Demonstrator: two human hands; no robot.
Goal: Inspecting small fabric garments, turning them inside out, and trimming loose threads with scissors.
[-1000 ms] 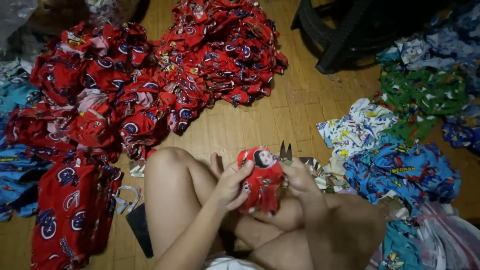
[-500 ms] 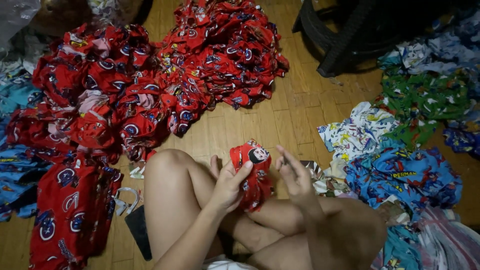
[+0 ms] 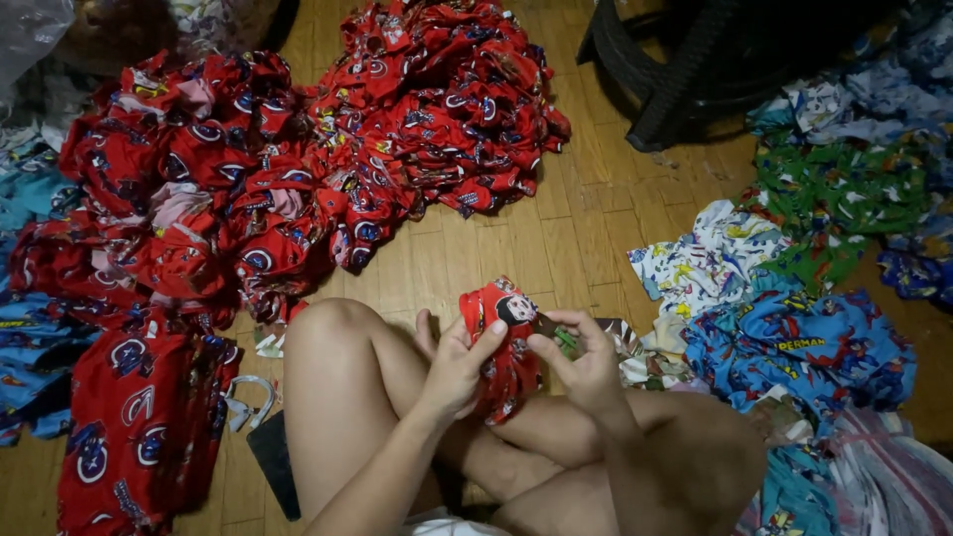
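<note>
Small red printed cloth piece [image 3: 501, 342], crumpled and bunched, cartoon figure showing near its top. Held upright just above the crossed legs, near centre of the scene, pinched on both sides, lower part hanging down.

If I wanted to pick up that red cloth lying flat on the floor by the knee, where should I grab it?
Take the red cloth by its near bottom edge, coming from above with a pinch. It lies spread flat and long on the wooden floor, so an edge lifts more easily than the middle. Its top end seems to tuck under the red pile, so pulling from the free lower end should slide it out.
</note>
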